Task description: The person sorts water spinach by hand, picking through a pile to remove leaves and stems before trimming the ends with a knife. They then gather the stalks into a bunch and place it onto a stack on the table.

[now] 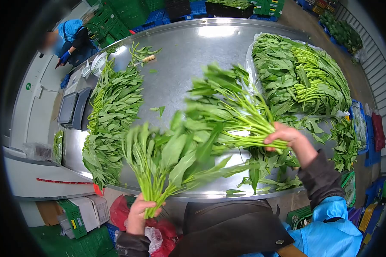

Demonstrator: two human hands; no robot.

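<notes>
My left hand [140, 211] is closed round the lower stems of a bunch of water spinach [156, 171], leaves upward, at the table's near edge. Wrapped round the stem ends of a second water spinach bunch [240, 118] is my right hand [285, 137]; its leaves point up and left, blurred by motion. The leaves of both bunches meet mid-table. A long row of water spinach [118, 94] lies on the left, and a large heap [302, 77] rests on clear plastic at the right. Loose leaves [266, 173] lie below my right hand.
The steel table [180, 55] carries a wooden-handled knife [148, 58] at the back left. A device with a dark screen [75, 107] stands beyond the left row. Behind it is another person [73, 36] in blue gloves. Green crates [73, 218] stand at the lower left.
</notes>
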